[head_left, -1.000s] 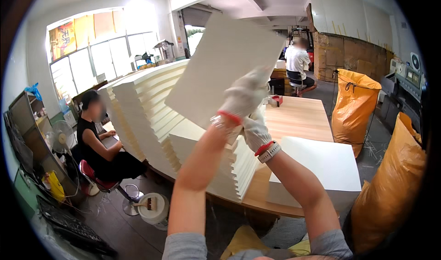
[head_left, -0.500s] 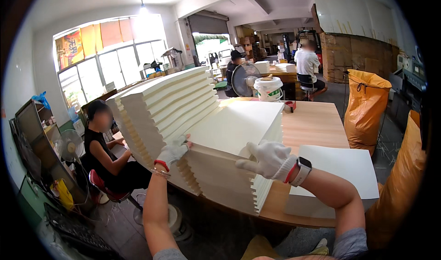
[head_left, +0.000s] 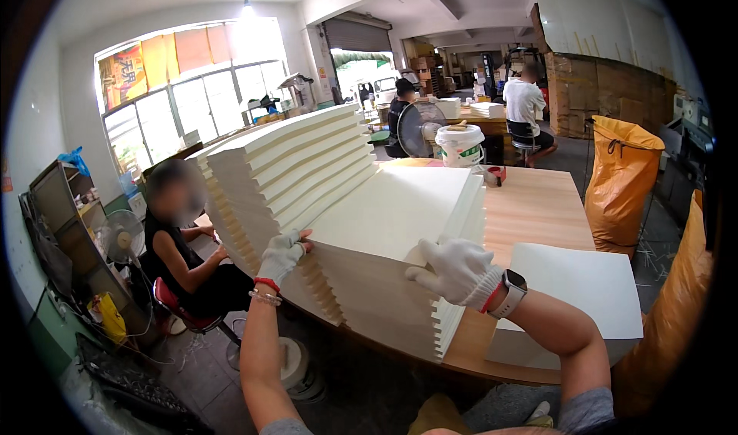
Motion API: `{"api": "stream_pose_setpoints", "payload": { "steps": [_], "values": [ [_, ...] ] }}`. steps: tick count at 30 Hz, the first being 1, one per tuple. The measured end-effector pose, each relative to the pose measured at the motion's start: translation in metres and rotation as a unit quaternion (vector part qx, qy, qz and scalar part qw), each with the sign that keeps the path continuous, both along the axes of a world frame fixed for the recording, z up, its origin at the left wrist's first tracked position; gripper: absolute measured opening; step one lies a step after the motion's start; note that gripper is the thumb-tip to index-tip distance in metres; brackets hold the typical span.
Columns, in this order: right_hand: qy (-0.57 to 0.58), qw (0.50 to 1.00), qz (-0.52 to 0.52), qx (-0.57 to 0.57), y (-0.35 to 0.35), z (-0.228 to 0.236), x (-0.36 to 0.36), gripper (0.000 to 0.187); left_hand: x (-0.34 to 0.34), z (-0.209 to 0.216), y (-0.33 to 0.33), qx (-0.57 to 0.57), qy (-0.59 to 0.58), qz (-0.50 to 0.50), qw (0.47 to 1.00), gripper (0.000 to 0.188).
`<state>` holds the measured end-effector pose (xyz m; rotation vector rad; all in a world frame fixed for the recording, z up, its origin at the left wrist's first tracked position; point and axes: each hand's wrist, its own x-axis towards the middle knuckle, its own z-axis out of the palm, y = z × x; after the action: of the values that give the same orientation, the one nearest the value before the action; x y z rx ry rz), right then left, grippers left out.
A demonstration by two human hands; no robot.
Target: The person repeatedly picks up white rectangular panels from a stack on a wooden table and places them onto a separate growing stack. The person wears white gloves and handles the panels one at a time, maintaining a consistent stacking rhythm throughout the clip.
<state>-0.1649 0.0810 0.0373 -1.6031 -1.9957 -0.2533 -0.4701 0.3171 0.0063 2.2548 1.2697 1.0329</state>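
Note:
A tall stack of white paper sheets (head_left: pixel 388 212), its sides stepped in offset batches, stands in front of me on the wooden table. At its near left corner, my left hand (head_left: pixel 283 257), in a white glove with bare fingertips showing, is closed on the paper edge. My right hand (head_left: pixel 457 271), gloved too and with a watch on the wrist, rests at the near right corner, fingers apart and bent over the edge. A higher stack of paper (head_left: pixel 300 158) rises directly behind and left of my left hand.
A lower paper stack (head_left: pixel 573 289) sits at the table's right. Beyond are a white bucket (head_left: pixel 459 146), a tape roll (head_left: pixel 496 175) and a fan (head_left: pixel 420 130). Orange sacks (head_left: pixel 623 181) stand to the right. A seated person (head_left: pixel 181 243) works close on the left; others sit farther back.
The view has shifted slightly, moving the scene a little rightward. My right hand's outstretched finger has bent in toward the paper edge. My left fingers have drawn closer together at the corner.

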Motion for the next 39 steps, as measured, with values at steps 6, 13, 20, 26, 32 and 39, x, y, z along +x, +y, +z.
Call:
{"api": "stream_pose_setpoints", "payload": {
  "steps": [6, 13, 20, 26, 32, 39],
  "values": [
    [0.020, 0.999, 0.020, 0.013, 0.005, -0.009, 0.003, 0.046, 0.004, 0.000, 0.001, -0.008, -0.024, -0.011, 1.000, 0.038],
    [0.010, 0.999, 0.011, 0.032, 0.004, -0.011, 0.004, 0.044, 0.004, -0.010, 0.014, -0.049, -0.095, -0.019, 0.994, 0.040],
    [0.014, 0.999, 0.010, 0.030, 0.003, -0.013, 0.002, 0.044, 0.001, -0.017, 0.020, -0.044, -0.107, -0.013, 0.993, 0.038],
    [0.039, 0.999, 0.029, 0.017, -0.006, -0.008, 0.003, 0.043, -0.006, -0.023, 0.032, -0.079, -0.185, -0.059, 0.978, 0.045],
    [0.180, 0.981, 0.035, 0.057, -0.085, -0.056, 0.066, 0.041, 0.007, -0.021, -0.020, 0.231, 0.029, 0.129, 0.964, 0.046],
    [0.028, 0.946, -0.267, 0.184, -0.272, -0.157, 0.195, 0.013, 0.118, -0.039, -0.135, 0.288, -0.163, -0.236, 0.914, 0.040]
  ]
}}
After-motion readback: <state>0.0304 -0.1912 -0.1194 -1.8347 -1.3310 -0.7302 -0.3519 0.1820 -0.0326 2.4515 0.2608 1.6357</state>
